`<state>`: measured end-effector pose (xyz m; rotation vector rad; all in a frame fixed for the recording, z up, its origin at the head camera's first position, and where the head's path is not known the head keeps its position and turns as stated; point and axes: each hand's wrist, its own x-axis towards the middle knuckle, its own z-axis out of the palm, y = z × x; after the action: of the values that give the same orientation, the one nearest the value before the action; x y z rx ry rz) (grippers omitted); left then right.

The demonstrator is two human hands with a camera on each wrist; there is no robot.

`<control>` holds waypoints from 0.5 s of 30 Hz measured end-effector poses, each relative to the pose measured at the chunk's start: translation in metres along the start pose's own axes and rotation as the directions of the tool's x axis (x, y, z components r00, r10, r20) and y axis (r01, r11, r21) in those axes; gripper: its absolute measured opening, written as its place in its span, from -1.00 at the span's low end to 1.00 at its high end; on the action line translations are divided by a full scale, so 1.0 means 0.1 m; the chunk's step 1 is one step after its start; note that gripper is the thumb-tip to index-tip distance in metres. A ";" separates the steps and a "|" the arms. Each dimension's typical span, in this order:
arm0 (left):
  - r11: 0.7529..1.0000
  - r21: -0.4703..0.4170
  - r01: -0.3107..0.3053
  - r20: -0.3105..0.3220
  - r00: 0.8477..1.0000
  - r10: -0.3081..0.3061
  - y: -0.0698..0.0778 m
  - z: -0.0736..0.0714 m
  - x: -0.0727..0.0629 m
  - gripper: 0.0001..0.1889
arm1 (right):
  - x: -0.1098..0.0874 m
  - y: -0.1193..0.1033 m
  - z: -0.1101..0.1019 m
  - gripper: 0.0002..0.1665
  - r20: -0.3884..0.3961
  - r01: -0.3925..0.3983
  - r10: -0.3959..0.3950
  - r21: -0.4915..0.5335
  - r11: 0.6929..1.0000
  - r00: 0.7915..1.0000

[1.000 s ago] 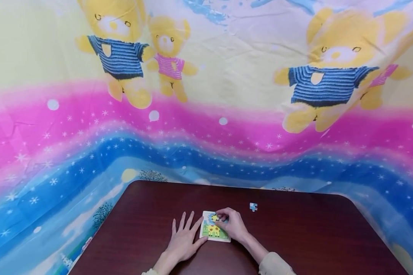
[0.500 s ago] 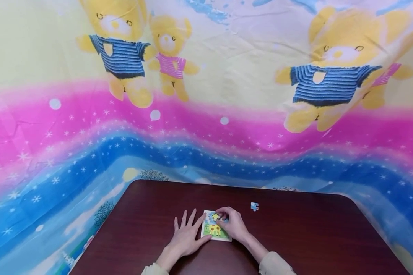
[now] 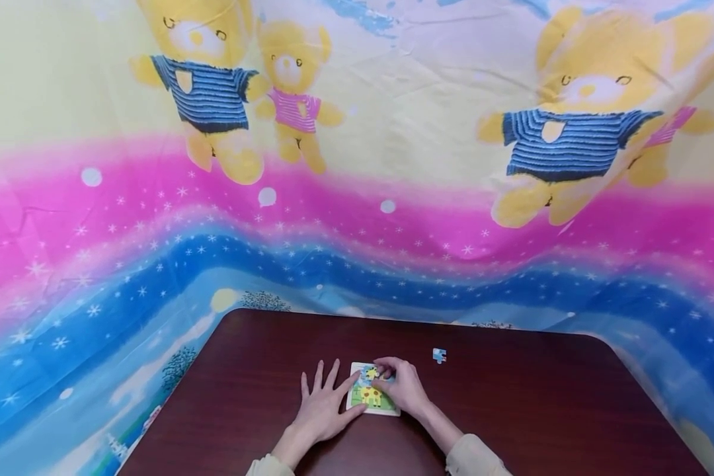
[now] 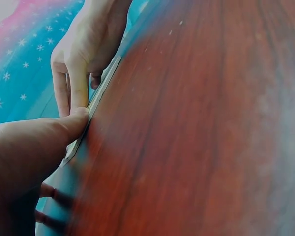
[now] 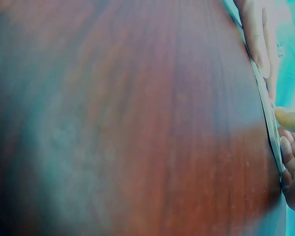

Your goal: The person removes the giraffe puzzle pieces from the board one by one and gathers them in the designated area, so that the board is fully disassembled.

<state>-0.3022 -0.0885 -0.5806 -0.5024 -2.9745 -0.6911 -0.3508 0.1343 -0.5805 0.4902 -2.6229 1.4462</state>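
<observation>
A small jigsaw puzzle board (image 3: 383, 406) with a giraffe picture lies on the table. My left hand (image 3: 324, 411) is spread flat at its left side, index finger and thumb reaching onto the board's edge. Over the upper right part, my right hand (image 3: 407, 389) pinches a puzzle piece with thumb and index finger; the fingers largely cover it. The yellow giraffe head (image 3: 371, 373) shows beside those fingertips. In the left wrist view, the left thumb (image 4: 71, 125) touches the board's thin edge (image 4: 102, 88). The right wrist view has the right hand (image 5: 294, 160) against that edge.
One loose blue puzzle piece (image 3: 439, 356) lies on the table behind and right of the board. The dark reddish-brown tabletop (image 3: 512, 396) has rounded far corners. A printed cloth (image 3: 357, 264) with bears hangs behind it.
My left hand has shifted slightly right, its index fingertip and thumb further onto the board. The right hand stays at the board's upper right, its fingers moving only a little.
</observation>
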 end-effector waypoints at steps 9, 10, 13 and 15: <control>1.000 0.029 0.006 0.005 1.000 -0.006 0.04 -0.04 -0.02 -0.24 | 0.01 -0.03 0.06 -0.72 -0.074 -0.019 0.017 -0.024 1.000 0.997; 0.999 0.035 0.007 0.006 1.000 -0.008 0.05 -0.05 -0.02 -0.23 | 0.01 -0.03 0.05 -0.72 -0.079 -0.017 0.015 -0.019 1.000 0.997; 0.999 0.037 0.013 0.005 1.000 -0.013 0.05 -0.04 -0.03 -0.17 | 0.03 -0.02 -0.03 -0.73 -0.088 -0.025 0.027 0.016 1.000 0.996; 0.999 0.027 0.017 0.004 1.000 -0.017 0.05 -0.04 -0.03 -0.13 | 0.04 0.01 -0.10 -0.72 -0.087 -0.037 0.040 0.042 0.998 0.995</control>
<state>-0.2977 -0.0871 -0.5759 -0.4777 -2.9907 -0.6511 -0.3557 0.1422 -0.5744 0.3725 -2.5537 1.4981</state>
